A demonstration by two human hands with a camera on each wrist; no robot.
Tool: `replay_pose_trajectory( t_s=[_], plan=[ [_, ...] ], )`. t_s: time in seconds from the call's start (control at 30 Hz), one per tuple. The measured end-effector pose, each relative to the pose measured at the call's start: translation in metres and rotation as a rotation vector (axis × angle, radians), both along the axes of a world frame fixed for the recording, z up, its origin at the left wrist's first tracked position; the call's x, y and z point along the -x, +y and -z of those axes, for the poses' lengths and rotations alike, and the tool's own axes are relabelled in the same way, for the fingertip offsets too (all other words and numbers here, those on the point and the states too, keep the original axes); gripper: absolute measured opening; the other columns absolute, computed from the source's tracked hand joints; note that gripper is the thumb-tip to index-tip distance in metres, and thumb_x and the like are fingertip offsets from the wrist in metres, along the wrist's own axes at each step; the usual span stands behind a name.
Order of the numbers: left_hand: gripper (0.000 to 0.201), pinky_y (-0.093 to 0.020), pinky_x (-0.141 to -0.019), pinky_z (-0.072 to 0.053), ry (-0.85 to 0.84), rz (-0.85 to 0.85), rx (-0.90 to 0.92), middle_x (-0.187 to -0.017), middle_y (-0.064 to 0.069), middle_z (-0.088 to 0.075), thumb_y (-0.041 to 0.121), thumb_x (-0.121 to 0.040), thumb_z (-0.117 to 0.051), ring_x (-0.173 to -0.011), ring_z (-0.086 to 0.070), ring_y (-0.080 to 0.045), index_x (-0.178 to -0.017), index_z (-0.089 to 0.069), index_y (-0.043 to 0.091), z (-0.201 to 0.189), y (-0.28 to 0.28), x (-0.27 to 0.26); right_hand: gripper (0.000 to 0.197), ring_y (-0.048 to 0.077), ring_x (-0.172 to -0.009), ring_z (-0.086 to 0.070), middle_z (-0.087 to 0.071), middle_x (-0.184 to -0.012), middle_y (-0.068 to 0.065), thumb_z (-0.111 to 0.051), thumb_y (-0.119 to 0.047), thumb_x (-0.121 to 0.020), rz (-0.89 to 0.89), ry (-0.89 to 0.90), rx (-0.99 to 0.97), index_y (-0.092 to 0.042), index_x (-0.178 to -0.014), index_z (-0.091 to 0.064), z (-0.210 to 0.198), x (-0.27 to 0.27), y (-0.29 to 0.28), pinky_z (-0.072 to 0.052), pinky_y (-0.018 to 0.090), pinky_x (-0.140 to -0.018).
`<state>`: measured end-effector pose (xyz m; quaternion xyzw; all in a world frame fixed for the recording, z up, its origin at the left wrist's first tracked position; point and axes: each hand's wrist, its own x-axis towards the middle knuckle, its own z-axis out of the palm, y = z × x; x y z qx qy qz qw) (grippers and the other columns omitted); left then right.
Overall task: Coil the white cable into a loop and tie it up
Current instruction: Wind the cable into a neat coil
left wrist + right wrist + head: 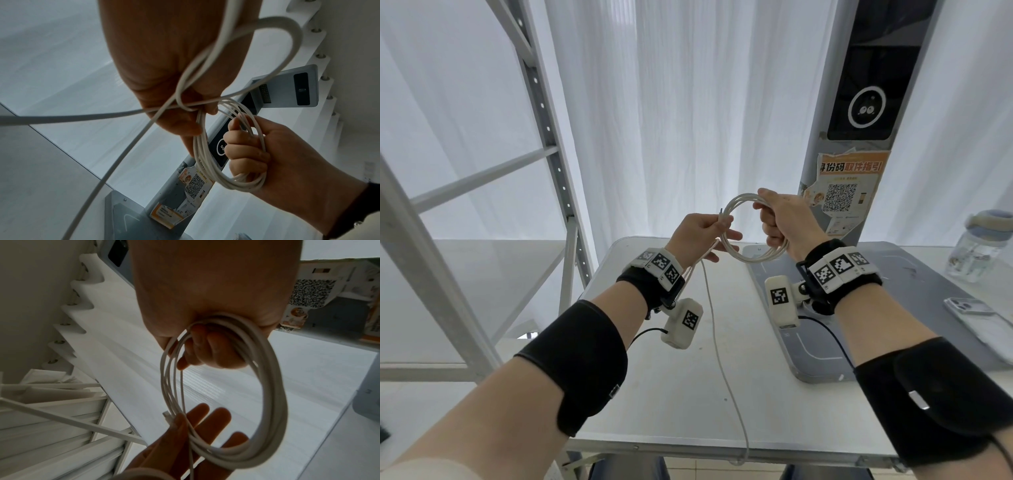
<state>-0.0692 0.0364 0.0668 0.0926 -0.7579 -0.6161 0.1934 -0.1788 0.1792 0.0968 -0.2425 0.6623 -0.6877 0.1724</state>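
Both hands are raised above the white table [671,377] with the white cable [743,257] wound into a small coil of several turns between them. My right hand [787,219] grips the coil's right side, fingers curled through it [216,350]. My left hand [693,236] pinches the coil's left side between thumb and forefinger, its other fingers straight [218,417]. A connector end [722,215] sticks up beside that pinch. The loose tail [717,342] drops from the left hand, crosses the table and hangs over its front edge. The left wrist view shows a slack bight [283,27] beside my palm.
A grey base plate [811,356] with a tall pillar carrying a QR poster [842,195] stands right behind the hands. A clear bottle [979,246] and a phone [976,315] lie at the far right. A metal rack [551,154] stands on the left, with white curtains behind.
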Motion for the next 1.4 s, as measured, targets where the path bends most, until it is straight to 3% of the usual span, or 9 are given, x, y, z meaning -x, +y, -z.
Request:
replay_pose_trajectory(
  t_s=[0.17, 0.5, 0.63, 0.77, 0.87, 1.07, 1.23, 1.3, 1.4],
  plan=[
    [0.029, -0.027, -0.069, -0.054, -0.049, -0.016, 0.070, -0.098, 0.002, -0.077, 0.032, -0.101, -0.055, -0.083, -0.076, -0.018, -0.114, -0.067, 0.008, -0.001, -0.003, 0.003, 0.027, 0.012, -0.041, -0.029, -0.047, -0.056, -0.001, -0.058, -0.029, -0.102, 0.016, 0.047, 0.035, -0.010, -0.084, -0.066, 0.001, 0.001, 0.001, -0.025, 0.022, -0.040],
    [0.029, -0.022, -0.051, -0.048, -0.065, -0.039, 0.073, -0.101, 0.000, -0.076, 0.031, -0.102, -0.052, -0.077, -0.076, -0.023, -0.110, -0.067, 0.007, -0.001, 0.000, 0.002, 0.020, 0.013, -0.039, -0.041, -0.069, -0.066, 0.000, -0.066, -0.029, -0.098, 0.143, 0.184, 0.091, -0.013, -0.089, -0.076, 0.003, 0.001, 0.000, -0.039, 0.023, -0.041],
    [0.027, -0.020, -0.041, -0.038, -0.067, -0.042, 0.078, -0.098, -0.001, -0.077, 0.028, -0.103, -0.049, -0.075, -0.076, -0.028, -0.109, -0.065, 0.006, -0.003, 0.005, 0.000, 0.021, 0.012, -0.040, -0.039, -0.066, -0.066, 0.001, -0.066, -0.030, -0.099, 0.159, 0.219, 0.125, -0.014, -0.096, -0.079, 0.005, -0.001, 0.001, -0.036, 0.021, -0.039],
    [0.028, -0.020, -0.039, -0.035, -0.076, -0.022, 0.081, -0.098, -0.002, -0.077, 0.029, -0.103, -0.049, -0.073, -0.075, -0.029, -0.110, -0.064, 0.007, -0.005, 0.006, -0.002, 0.022, 0.014, -0.041, -0.034, -0.051, -0.060, 0.004, -0.067, -0.032, -0.098, 0.148, 0.172, 0.163, -0.014, -0.096, -0.079, 0.007, -0.002, -0.001, -0.030, 0.023, -0.039],
    [0.028, -0.022, -0.045, -0.043, -0.101, 0.001, 0.093, -0.095, -0.002, -0.077, 0.031, -0.104, -0.047, -0.075, -0.075, -0.028, -0.112, -0.064, 0.010, -0.004, 0.005, -0.003, 0.021, 0.014, -0.044, -0.030, -0.038, -0.055, 0.005, -0.068, -0.035, -0.097, 0.168, 0.122, 0.144, -0.018, -0.090, -0.078, 0.006, -0.002, -0.002, -0.027, 0.023, -0.039],
    [0.029, -0.033, -0.063, -0.058, -0.114, 0.111, 0.125, -0.095, -0.009, -0.075, 0.026, -0.106, -0.043, -0.086, -0.075, -0.025, -0.108, -0.065, 0.009, -0.001, 0.006, -0.004, 0.048, 0.013, -0.037, -0.042, -0.045, -0.051, 0.000, -0.049, -0.051, -0.101, 0.304, 0.157, -0.114, -0.015, -0.071, -0.057, 0.000, -0.002, -0.002, -0.032, 0.022, -0.039],
    [0.028, -0.038, -0.073, -0.059, -0.055, 0.149, 0.116, -0.092, -0.011, -0.073, 0.019, -0.107, -0.040, -0.086, -0.072, -0.025, -0.097, -0.063, 0.005, -0.003, 0.009, -0.001, 0.047, 0.015, -0.038, -0.034, -0.041, -0.049, -0.001, -0.045, -0.042, -0.101, 0.323, 0.159, -0.179, -0.016, -0.062, -0.045, 0.000, 0.001, -0.003, -0.031, 0.026, -0.044],
    [0.028, -0.043, -0.079, -0.058, -0.032, 0.151, 0.079, -0.087, -0.012, -0.072, 0.017, -0.107, -0.039, -0.086, -0.071, -0.029, -0.092, -0.060, 0.005, -0.001, 0.008, 0.001, 0.045, 0.015, -0.038, -0.031, -0.039, -0.050, -0.001, -0.045, -0.039, -0.101, 0.285, 0.143, -0.167, -0.018, -0.061, -0.045, 0.001, 0.002, -0.002, -0.028, 0.025, -0.044],
    [0.030, -0.048, -0.083, -0.059, -0.036, 0.097, 0.076, -0.074, -0.010, -0.066, 0.014, -0.106, -0.039, -0.077, -0.070, -0.034, -0.087, -0.059, 0.005, 0.001, 0.006, 0.004, 0.041, 0.015, -0.037, -0.036, -0.047, -0.053, 0.002, -0.048, -0.035, -0.102, 0.209, 0.196, -0.182, -0.010, -0.072, -0.061, 0.001, 0.003, 0.002, -0.033, 0.023, -0.040]
  ],
)
